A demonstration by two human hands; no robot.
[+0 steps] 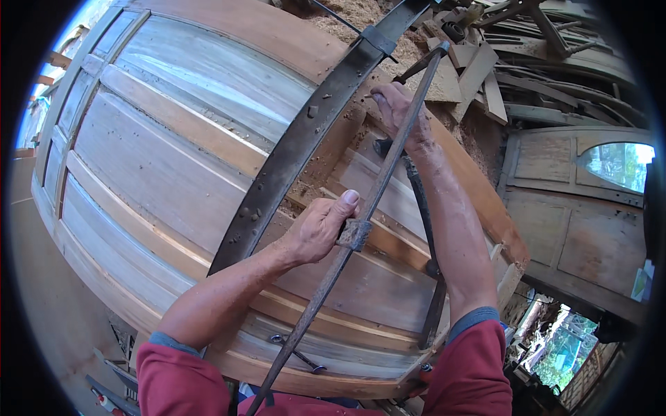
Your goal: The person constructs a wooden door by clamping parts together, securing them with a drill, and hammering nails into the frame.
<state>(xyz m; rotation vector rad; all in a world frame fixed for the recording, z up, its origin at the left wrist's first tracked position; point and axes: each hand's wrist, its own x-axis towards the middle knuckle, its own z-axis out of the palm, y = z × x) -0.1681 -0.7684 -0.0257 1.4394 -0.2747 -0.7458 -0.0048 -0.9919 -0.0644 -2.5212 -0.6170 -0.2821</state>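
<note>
A long bar clamp [397,149] slants across a panelled wooden door [173,132], from far right of centre down to my body. My left hand [320,230] is closed at the clamp's worn sliding jaw [354,235], thumb up along the bar. Farther up, behind the bar, my right hand [402,116] is closed near the clamp's far end. A small pale tip pokes out between its fingers; what it belongs to is hidden. Left of both hands, a wide dark metal bar [305,128] with holes crosses the door. Under my right forearm lies a second dark clamp [420,201].
A wrench [298,353] rests on the door's near part. Wood shavings [340,24] and offcuts [479,76] lie beyond the far edge, with stacked planks [555,80] at the far right. Another door [569,229] with an oval opening stands at right.
</note>
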